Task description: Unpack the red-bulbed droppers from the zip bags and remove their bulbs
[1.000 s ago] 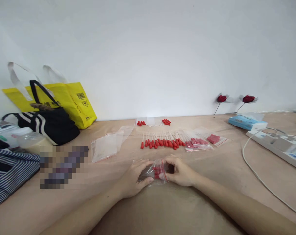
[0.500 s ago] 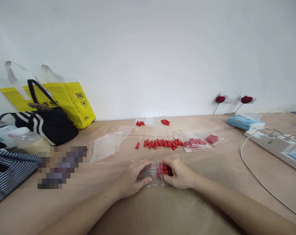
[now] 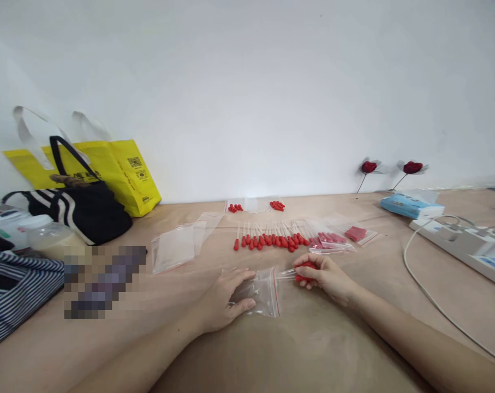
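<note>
From my remote seat, the largest thing I see is the tan tabletop (image 3: 247, 355), with a yellow tote bag (image 3: 135, 185) at its far left and a white power strip (image 3: 490, 266) at right. My left hand (image 3: 230, 297) lies over the closed end of a clear zip bag (image 3: 263, 295), thumb and fingers apart, the plastic between them. My right hand (image 3: 324, 278) is clamped around the heads of a bundle of red-headed sticks (image 3: 306, 271), just right of the bag's red-lined mouth.

Half a second ago those red heads sat at the mouth; now they are clear of it, pale stick ends pointing back at the opening. I can't tell whether those ends are inside. I judge the bundle isn't bagged as things stand. Beyond lie a row of loose red-headed sticks (image 3: 267, 240) and, smallest, the bundle's thin shafts.
</note>
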Demonstrator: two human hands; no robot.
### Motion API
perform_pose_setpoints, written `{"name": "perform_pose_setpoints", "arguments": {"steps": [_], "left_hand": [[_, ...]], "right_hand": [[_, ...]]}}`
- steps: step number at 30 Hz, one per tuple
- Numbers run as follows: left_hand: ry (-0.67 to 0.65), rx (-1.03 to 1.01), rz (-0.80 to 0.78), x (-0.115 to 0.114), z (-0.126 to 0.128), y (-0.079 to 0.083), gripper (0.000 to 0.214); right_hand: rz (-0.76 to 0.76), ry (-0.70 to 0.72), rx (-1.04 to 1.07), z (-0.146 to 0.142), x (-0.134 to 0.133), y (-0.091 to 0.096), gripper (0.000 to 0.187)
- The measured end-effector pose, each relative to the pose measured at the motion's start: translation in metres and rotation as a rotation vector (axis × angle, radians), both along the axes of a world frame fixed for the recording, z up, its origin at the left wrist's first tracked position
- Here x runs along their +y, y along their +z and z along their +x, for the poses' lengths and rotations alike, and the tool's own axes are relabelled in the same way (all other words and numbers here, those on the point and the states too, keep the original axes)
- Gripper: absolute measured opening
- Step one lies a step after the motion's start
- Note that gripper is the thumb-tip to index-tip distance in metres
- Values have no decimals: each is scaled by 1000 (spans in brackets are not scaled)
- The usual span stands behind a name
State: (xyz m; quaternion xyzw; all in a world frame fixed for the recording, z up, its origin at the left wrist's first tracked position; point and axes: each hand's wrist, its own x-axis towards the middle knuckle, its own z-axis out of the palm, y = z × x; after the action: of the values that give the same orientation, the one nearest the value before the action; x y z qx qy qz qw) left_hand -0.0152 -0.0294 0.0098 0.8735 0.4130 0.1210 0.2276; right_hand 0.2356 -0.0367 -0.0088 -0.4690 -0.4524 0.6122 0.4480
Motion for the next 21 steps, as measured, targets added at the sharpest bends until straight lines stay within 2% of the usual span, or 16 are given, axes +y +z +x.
{"name": "perform_pose_setpoints", "arguments": {"steps": [4, 8, 11, 14, 16, 18, 21], "left_hand": [[3, 17, -22, -1, -1, 3, 47], [-31, -23, -44, 0, -2, 8, 39], [-29, -94, -53, 2, 0, 8, 33], [27, -242, -84, 4, 13, 6, 27], [121, -429, -214, 6, 28, 7, 26], [258, -679, -467, 10, 46, 11, 25], [436, -1009, -831, 15, 66, 21, 18]], "right_hand": [[24, -176, -83, 28, -1, 5, 32], [192, -352, -101, 49, -6, 21, 28], [301, -470, -164, 43, -8, 31, 26], [413, -495, -180, 16, -5, 30, 25], [488, -445, -192, -7, 0, 23, 21], [598, -400, -269, -28, 4, 15, 14], [956, -271, -535, -46, 9, 9, 7]]}}
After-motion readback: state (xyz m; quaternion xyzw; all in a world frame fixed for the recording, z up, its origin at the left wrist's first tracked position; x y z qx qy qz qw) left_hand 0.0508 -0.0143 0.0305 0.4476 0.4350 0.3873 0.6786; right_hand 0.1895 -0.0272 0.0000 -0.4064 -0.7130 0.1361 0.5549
